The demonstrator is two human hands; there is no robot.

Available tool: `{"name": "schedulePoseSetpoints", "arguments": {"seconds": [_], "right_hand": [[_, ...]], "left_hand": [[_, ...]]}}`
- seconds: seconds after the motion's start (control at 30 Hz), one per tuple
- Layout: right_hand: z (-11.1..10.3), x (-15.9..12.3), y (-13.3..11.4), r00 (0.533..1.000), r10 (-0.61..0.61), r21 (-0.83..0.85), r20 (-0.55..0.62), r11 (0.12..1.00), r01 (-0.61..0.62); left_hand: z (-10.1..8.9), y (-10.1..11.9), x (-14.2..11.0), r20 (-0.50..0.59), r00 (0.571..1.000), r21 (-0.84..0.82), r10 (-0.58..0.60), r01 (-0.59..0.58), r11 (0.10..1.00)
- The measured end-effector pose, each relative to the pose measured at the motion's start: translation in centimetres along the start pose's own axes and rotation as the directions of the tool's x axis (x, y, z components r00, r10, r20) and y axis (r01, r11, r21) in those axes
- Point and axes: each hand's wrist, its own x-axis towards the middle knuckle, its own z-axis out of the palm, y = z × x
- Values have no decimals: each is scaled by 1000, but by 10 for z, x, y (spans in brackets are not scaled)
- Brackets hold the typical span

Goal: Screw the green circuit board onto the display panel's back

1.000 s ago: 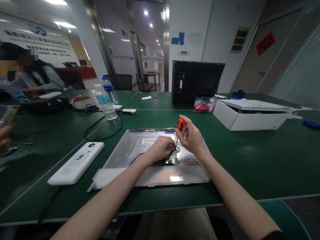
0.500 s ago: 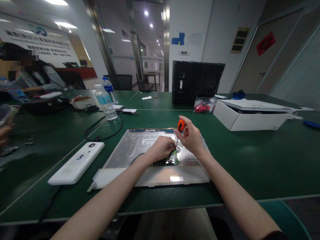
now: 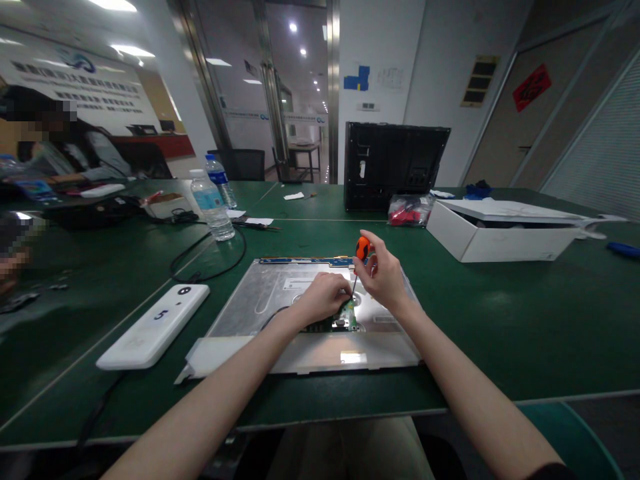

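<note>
At a green surface (image 3: 475, 333), a person bends both hands to a display panel (image 3: 240, 310), laid flat, apparently metal back up, likely for steady support and access to the circuit board (image 3: 350, 311) at its middle. The left hand (image 3: 323, 297) rests over the board, fingers curled, perhaps bracing it; whether they pinch anything cannot be told. The right hand (image 3: 385, 279) grasps an orange-and-black screwdriver (image 3: 363, 248) by its handle, near upright, presumably to bear straight down. The left fingers and forearm block part of the board, and the tool's tip is hard to make out. A blue circuit strip (image 3: 295, 261) lines the panel's far edge.

To the left lies a white oblong device (image 3: 150, 333) marked "5"; beyond it, a black cable (image 3: 244, 250) loops near 2 water bottles, 1 in front (image 3: 213, 203) and 1 behind (image 3: 219, 175). An open-edged white box (image 3: 515, 241) sits at right, beside a clear bag (image 3: 407, 212) of red items, with a black monitor (image 3: 395, 163) behind, its back showing. A co-worker (image 3: 97, 150) sits at far left.
</note>
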Motion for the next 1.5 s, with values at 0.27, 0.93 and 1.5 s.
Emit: {"name": "schedulePoseSetpoints", "arguments": {"seconds": [0.27,0.93,1.5], "right_hand": [[-2,1,-1,999,-26,-9,24,1000,26],[-4,1,-3,999,-13,24,38,1000,12],[-3,1,-2,999,-30,26,22,999,29]], "left_hand": [[0,0,0,-2,1000,-1,3,-3,1000],[-1,1,0,2,1000,-1,-2,2,1000],[0,0,1,4,1000,8,5,-6,1000]]}}
